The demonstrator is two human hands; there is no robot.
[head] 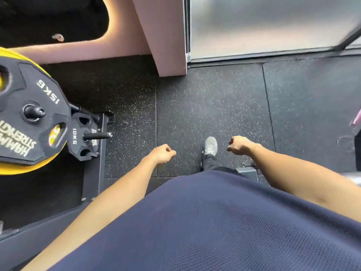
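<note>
I see both hands out in front of me over the floor [195, 104]. My left hand [162, 153] hangs released, fingers loosely curled, gripping nothing. My right hand [239, 145] is the same, slack and loosely curled, just beside my grey shoe [210, 146]. The 10 kg plate [78, 137] sits on a peg [97, 135] of the rack to my left, near the left hand but clear of it. Behind it, further left, a 15 kg plate [29, 114] lies against a yellow plate [11, 169]. A pink wall [162, 36] stands ahead.
</note>
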